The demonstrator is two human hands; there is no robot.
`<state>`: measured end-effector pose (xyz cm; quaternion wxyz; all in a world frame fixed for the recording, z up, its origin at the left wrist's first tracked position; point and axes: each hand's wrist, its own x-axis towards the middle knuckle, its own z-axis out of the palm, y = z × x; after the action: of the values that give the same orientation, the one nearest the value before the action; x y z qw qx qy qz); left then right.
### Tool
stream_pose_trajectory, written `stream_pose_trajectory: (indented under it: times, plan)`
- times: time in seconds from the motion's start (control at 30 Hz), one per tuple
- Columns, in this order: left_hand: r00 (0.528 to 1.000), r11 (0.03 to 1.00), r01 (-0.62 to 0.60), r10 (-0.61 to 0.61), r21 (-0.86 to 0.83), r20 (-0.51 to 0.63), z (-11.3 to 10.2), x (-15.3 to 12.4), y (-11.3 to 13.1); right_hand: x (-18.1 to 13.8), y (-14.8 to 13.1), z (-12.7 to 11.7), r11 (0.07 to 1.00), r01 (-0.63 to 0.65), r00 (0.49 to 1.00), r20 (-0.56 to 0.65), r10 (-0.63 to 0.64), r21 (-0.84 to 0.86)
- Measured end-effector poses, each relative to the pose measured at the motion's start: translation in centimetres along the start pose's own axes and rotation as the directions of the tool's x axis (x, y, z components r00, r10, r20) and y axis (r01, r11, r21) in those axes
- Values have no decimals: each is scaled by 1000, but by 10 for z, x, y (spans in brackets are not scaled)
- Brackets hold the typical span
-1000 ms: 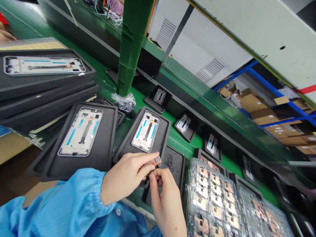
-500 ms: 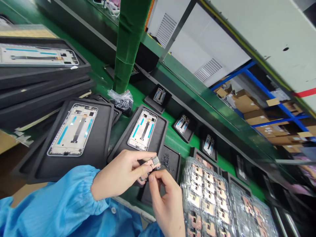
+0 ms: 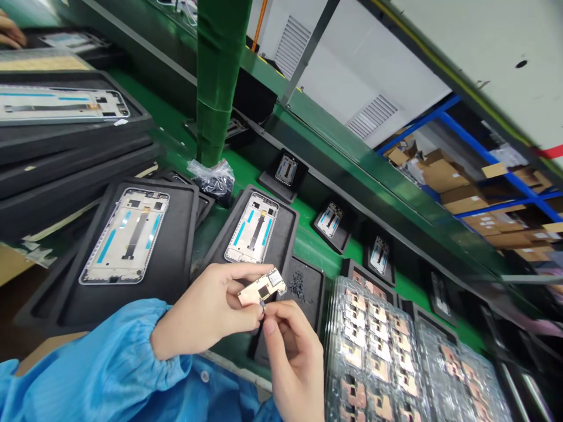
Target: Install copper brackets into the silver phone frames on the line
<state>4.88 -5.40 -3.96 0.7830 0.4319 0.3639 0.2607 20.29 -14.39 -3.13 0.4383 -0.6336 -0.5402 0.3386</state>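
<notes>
Between the thumb and fingers of my left hand (image 3: pixel 204 308) is a phone circuit board (image 3: pixel 250 294), tilted, with copper-coloured and silver shields. My right hand (image 3: pixel 294 354) is pinched at the board's lower edge; a tiny dark piece shows by its fingertips, too small to name. Just beyond the hands, a phone frame (image 3: pixel 243 251) with blue strips and a dark flex cable lies in a black tray (image 3: pixel 281 243). Beside it, loose small black parts (image 3: pixel 299 286) are scattered in another black tray (image 3: pixel 315 308).
To the right, clear blister trays (image 3: pixel 332 328) hold several more boards. A phone frame (image 3: pixel 99 272) lies in a tray on the left, near stacked black trays (image 3: pixel 74 170). Behind stand a bag of black parts (image 3: pixel 215 181) and a green post (image 3: pixel 220 82). Another person's hand (image 3: pixel 11 32) appears top left.
The board has turned in my left hand, so more of its flat copper-coloured face shows. My right hand stays pinched at its lower edge. Another person's hand has come into view top left.
</notes>
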Motion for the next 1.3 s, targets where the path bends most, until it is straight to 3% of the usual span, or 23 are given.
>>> stream_pose_trajectory:
  times: [0.13, 0.27, 0.37, 0.7, 0.9, 1.0, 1.17, 1.3]
  plan:
    - [1000, 997, 17, -18, -69, -13, -1, -3, 2, 2, 0, 0, 994, -57, 998, -25, 60, 95]
    - [997, 999, -36, 36, -3, -71, -1, -6, 5, 3, 0, -4, 986, -145, 988, -41, 149, 83]
    - [987, 994, -80, 89, 69, -132, 1, -8, 6, 3, -1, -4, 979, -183, 983, 14, 183, 83]
    - [938, 944, -225, 277, 242, -208, 8, -10, 7, 13, -4, 14, 966, -185, 983, 26, 184, 183]
    - [972, 984, -179, 179, 11, -151, 1, -11, 7, 20, -2, 17, 998, -48, 999, -3, 48, -31]
    - [978, 985, -159, 147, -70, -150, 0, -14, 12, 21, -4, 16, 1000, -4, 1000, 12, 4, -21]
    - [990, 990, -92, 102, 108, -97, 0, -18, 21, 18, -5, 11, 991, -49, 999, 12, 48, 124]
    - [995, 987, -63, 73, 149, -63, -3, -19, 28, 18, -5, 5, 976, -64, 990, 133, 37, 207]
